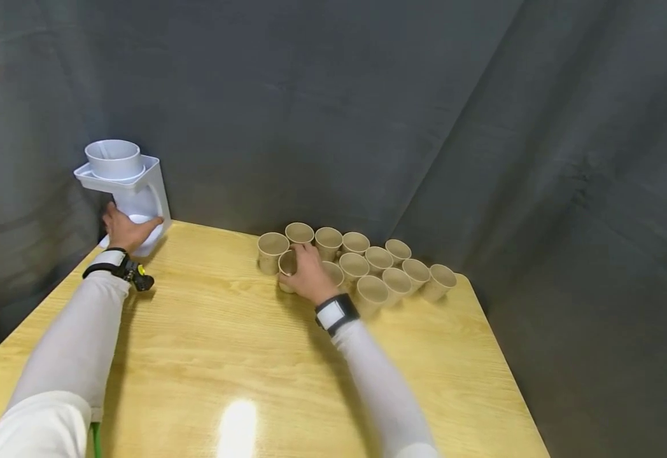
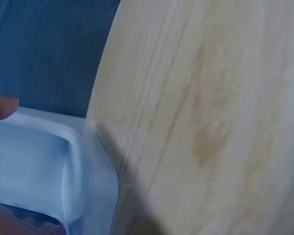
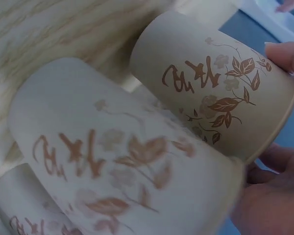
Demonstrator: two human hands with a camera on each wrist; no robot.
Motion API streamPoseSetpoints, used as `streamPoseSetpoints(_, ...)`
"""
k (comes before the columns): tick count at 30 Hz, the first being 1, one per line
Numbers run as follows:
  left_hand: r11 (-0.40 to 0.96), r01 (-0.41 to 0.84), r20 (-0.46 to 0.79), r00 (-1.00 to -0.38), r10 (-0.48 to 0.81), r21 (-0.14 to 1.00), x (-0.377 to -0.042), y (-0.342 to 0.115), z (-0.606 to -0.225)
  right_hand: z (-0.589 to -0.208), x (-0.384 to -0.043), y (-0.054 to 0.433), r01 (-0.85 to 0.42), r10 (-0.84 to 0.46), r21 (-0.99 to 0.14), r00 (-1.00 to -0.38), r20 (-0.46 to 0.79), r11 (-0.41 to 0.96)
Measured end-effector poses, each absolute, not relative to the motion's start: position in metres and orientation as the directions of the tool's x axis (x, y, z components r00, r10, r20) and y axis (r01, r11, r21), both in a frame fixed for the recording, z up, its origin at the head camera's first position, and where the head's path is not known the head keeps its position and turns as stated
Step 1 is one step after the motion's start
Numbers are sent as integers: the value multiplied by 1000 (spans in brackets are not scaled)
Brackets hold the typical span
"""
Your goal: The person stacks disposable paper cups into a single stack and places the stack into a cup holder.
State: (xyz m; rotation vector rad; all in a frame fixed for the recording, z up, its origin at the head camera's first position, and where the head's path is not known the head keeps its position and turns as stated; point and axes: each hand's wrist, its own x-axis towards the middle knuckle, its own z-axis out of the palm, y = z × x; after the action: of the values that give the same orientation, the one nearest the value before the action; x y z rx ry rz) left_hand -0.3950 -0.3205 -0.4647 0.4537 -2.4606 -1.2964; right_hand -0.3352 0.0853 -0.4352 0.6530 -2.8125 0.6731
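Note:
A white plastic stand (image 1: 160, 191) with a round cup-like ring (image 1: 114, 166) on top is at the table's far left corner. My left hand (image 1: 127, 230) grips its lower part, thumb (image 2: 4, 107) and fingers on opposite sides in the left wrist view. Near the back middle, my right hand (image 1: 313, 277) holds a beige paper cup (image 3: 220, 93) by its rim end, thumb on one side and fingers on the other. This cup bears brown leaves and lettering. A second printed cup (image 3: 122, 152) stands close beside it.
Several more open-topped paper cups (image 1: 372, 291) stand in a cluster along the back right of the wooden table (image 1: 224, 343). Dark grey curtains (image 1: 310, 114) hang behind the table and at both sides.

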Motion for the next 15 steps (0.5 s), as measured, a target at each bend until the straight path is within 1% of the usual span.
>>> streamPoseSetpoints(9,545,-70,191,-893,-408,835,-396,-335,-467,-423,-279,92,-488,-399,-443,-872,284,752)
streamPoseSetpoints(15,529,-134,154,-872,-465,838,-402,-334,-463,-424,-249,106,-509,-414,-487,-861,296,710)
